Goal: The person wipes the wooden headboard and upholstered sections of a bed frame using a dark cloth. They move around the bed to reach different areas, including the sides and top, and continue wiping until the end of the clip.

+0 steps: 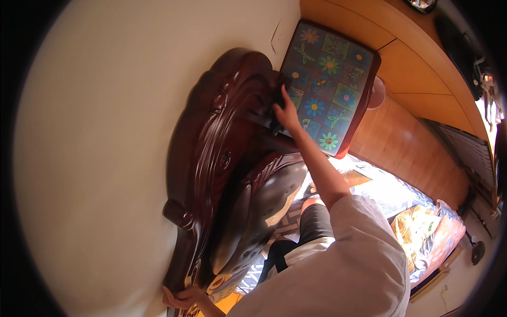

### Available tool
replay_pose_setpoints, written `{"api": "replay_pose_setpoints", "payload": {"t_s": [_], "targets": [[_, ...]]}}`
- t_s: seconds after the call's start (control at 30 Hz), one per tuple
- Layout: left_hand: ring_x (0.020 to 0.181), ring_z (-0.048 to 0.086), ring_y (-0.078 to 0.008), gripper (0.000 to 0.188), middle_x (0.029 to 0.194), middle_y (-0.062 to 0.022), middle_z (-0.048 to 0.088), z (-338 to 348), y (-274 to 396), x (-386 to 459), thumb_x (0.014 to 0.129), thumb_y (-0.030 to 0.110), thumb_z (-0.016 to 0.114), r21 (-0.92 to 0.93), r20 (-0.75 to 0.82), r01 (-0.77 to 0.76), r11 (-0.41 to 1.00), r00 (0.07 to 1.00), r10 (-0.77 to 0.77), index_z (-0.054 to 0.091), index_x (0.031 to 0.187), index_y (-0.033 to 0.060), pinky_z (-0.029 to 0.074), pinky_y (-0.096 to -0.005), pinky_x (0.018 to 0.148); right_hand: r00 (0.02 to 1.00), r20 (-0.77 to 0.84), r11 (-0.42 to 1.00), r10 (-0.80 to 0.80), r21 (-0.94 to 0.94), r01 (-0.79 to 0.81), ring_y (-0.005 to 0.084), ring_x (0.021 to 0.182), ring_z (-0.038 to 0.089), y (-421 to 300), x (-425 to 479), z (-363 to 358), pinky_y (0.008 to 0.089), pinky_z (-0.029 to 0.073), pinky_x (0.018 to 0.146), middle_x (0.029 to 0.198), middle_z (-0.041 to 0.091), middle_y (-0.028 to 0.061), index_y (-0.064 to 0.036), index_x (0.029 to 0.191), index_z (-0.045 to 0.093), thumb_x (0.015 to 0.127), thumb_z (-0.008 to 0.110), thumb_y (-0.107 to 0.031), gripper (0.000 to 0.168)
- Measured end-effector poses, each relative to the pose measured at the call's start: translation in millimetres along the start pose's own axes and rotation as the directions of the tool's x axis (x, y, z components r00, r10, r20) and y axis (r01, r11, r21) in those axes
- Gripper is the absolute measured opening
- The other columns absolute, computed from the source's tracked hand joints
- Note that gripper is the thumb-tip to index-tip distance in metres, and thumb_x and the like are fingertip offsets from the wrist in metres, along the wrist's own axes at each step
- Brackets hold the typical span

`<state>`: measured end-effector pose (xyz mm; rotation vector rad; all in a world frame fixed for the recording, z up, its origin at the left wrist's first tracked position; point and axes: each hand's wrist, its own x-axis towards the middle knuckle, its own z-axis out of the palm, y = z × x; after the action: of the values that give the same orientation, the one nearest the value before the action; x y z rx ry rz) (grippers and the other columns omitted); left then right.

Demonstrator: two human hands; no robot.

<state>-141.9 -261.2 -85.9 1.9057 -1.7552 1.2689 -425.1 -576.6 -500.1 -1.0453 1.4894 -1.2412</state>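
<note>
A glossy dark reddish-brown carved wooden headboard (202, 158) with grey tufted padding (273, 194) stands along the wall, running from upper middle to lower left. At its far end my right hand (287, 113) grips a dark part at the edge, thumb on the near side; some fingers are hidden behind it. My left hand (184, 297) curls around the near end post low in the picture. Beyond the right hand is a nightstand (344, 148) whose top bears a flower-and-dragonfly patterned mat (315, 87). My knees rest on the bed.
The pale wall (99, 138) borders the headboard, with an outlet plate (277, 35) near the nightstand. A wooden cabinet (424, 83) curves along the upper right. Patterned bedding (384, 186) lies in bright light, with bundled fabric (427, 233) at its right end.
</note>
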Motion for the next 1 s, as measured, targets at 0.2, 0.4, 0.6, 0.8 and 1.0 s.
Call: {"api": "replay_pose_setpoints", "payload": {"t_s": [0.2, 0.4, 0.6, 0.8, 1.0], "targets": [[0.071, 0.052, -0.0285, 0.037, 0.084, -0.0164, 0.059, -11.0, -1.4, -10.5, 0.087, -0.003, 0.032, 0.023, -0.006, 0.038, 0.999, 0.999, -0.038, 0.066, 0.101, -0.0069, 0.045, -0.0383, 0.064, 0.795, 0.325, 0.729, 0.512, 0.326, -0.602, 0.0247, 0.122, 0.053, -35.0, -41.8, -0.9, 0.032, 0.039, 0.102, 0.127, 0.059, 0.0198, -0.001, 0.142, 0.043, 0.081, 0.058, -0.013, 0.064], [0.073, 0.055, -0.0301, 0.038, 0.087, -0.018, 0.063, 0.1, 3.2, -1.0, 0.087, -0.004, 0.032, -0.047, -0.009, 0.065, 0.997, 0.998, -0.066, 0.067, 0.1, -0.0069, 0.046, -0.0403, 0.067, 0.975, -0.183, 0.987, 0.125, 0.119, -0.104, 0.0352, 0.129, 0.046, -118.6, -25.8, 27.9, 0.038, 0.039, 0.104, 0.138, 0.048, 0.0261, 0.001, 0.145, 0.035, 0.08, 0.059, -0.006, 0.069], [0.073, 0.055, -0.0306, 0.038, 0.087, -0.0172, 0.064, -7.1, 0.8, -4.9, 0.087, -0.004, 0.033, -0.025, -0.011, 0.048, 0.999, 0.999, -0.048, 0.068, 0.102, -0.0066, 0.046, -0.0414, 0.068, 0.932, -0.04, 0.928, -0.361, 0.088, 0.363, 0.0419, 0.133, 0.038, -308.1, -61.1, -7.5, 0.0409, 0.038, 0.106, 0.15, 0.032, 0.0234, -0.004, 0.146, 0.035, 0.066, 0.067, 0.001, 0.086], [0.073, 0.054, -0.0295, 0.039, 0.087, -0.0165, 0.062, -1.1, -5.3, -12.7, 0.085, -0.006, 0.032, -0.03, -0.008, 0.058, 0.998, 0.998, -0.058, 0.068, 0.101, -0.0056, 0.046, -0.0398, 0.065, 0.948, -0.142, 0.956, -0.286, 0.019, 0.292, 0.0367, 0.134, 0.04, -220.6, -53.4, 2.4, 0.0389, 0.036, 0.109, 0.149, 0.035, 0.0205, -0.006, 0.146, 0.036, 0.068, 0.064, 0.003, 0.083], [0.074, 0.056, -0.0296, 0.039, 0.087, -0.015, 0.064, -9.7, -4.0, -14.0, 0.084, -0.004, 0.036, 0.007, 0.003, 0.066, 0.998, 0.998, -0.066, 0.07, 0.102, -0.0015, 0.047, -0.0404, 0.067, 0.941, -0.07, 0.918, -0.331, 0.207, 0.338, 0.031, 0.139, 0.036, -257.0, -78.2, 0.3, 0.0356, 0.029, 0.112, 0.147, 0.041, 0.0192, -0.003, 0.142, 0.041, 0.07, 0.054, 0.007, 0.075]]}}
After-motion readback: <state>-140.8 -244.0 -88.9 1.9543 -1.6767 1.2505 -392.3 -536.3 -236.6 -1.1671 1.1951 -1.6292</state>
